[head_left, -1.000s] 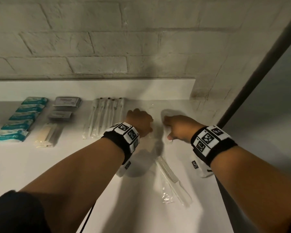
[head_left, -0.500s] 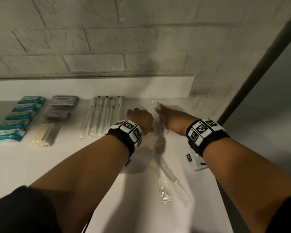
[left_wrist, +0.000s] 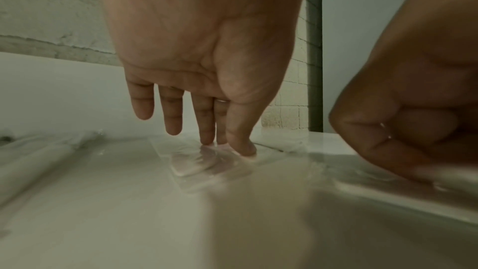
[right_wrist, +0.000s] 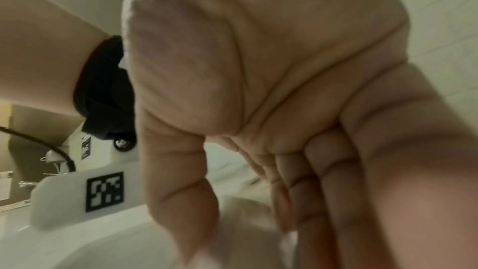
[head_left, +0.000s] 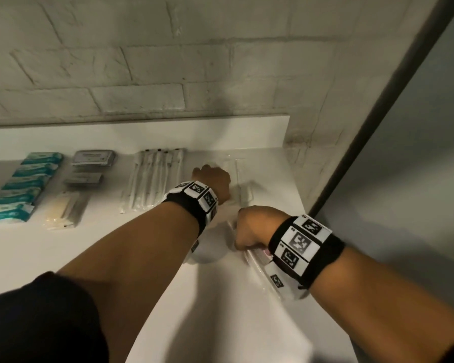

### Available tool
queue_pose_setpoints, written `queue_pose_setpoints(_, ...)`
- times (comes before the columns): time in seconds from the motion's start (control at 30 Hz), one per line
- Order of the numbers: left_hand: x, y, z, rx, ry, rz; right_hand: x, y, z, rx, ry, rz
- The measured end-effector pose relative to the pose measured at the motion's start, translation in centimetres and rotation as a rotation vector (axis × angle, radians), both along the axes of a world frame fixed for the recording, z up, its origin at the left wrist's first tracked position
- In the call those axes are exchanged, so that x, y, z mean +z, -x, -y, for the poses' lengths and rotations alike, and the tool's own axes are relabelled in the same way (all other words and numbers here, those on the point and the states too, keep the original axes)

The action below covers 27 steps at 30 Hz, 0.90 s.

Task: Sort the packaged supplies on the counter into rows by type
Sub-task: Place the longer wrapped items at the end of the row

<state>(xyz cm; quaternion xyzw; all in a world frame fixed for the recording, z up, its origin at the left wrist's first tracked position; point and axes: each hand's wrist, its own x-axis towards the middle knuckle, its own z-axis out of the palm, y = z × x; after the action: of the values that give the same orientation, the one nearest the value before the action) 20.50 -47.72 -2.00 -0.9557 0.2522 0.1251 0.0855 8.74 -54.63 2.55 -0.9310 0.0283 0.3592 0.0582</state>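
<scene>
My left hand (head_left: 211, 179) reaches to the back of the white counter (head_left: 233, 323). Its straight fingertips (left_wrist: 207, 140) press a flat clear packet (left_wrist: 196, 169) onto the counter. More clear packets (head_left: 240, 174) lie just right of that hand. Nearer to me, my right hand (head_left: 252, 229) is curled over a long clear packet (head_left: 257, 265). In the left wrist view it looks like a fist (left_wrist: 403, 126) on crinkled plastic (left_wrist: 375, 187). In the blurred right wrist view, thumb and fingers close round a whitish packet (right_wrist: 240, 210).
Sorted rows lie to the left: teal packets (head_left: 24, 184), grey packets (head_left: 92, 159), a beige packet (head_left: 63, 210) and white stick packets (head_left: 155, 179). A white backsplash (head_left: 142, 137) and a brick wall stand behind. The counter ends at a dark post (head_left: 378, 127) on the right.
My right hand has drawn back from the far clear packets toward me and come down on the near long packet. The left hand has stayed at the back.
</scene>
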Motion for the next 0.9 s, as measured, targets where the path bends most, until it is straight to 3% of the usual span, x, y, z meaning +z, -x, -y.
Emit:
queue_pose_setpoints(0.1, -0.1, 0.0, -0.1, 0.002, -0.007, -0.002, 0.6, -0.1, 1.0, -0.094, -0.032, -0.042)
queue_pose_setpoints(0.2, -0.1, 0.0, -0.1, 0.01, 0.004, -0.004, -0.1, -1.8, 3.5, -0.316, -0.203, -0.028)
queue_pose_setpoints(0.3, -0.2, -0.2, -0.2, 0.033, 0.043, -0.033, -0.8, -4.0, 7.1, -0.431, -0.256, 0.173)
queue_pose_setpoints(0.37, -0.2, -0.1, -0.3, 0.06, 0.113, -0.045, -1.3, -4.5, 9.3, -0.359, -0.152, 0.393)
queue_pose_setpoints(0.43, -0.1, 0.0, -0.3, 0.09, 0.214, -0.005, -1.8, -4.0, 10.3, -0.257, -0.105, 0.505)
queue_pose_setpoints(0.63, 0.2, 0.7, 1.7, -0.051, 0.228, 0.057, -3.6, -3.0, 9.3, 0.033, -0.039, 0.331)
queue_pose_setpoints(0.77, -0.1, 1.1, 2.9, -0.094, 0.113, 0.061, -4.0, -5.0, 9.8, 0.029, 0.045, 0.327)
queue_pose_setpoints(0.9, -0.5, 1.0, 3.0, -0.088, 0.112, 0.075, -4.2, -6.6, 10.0, 0.042, 0.064, 0.334)
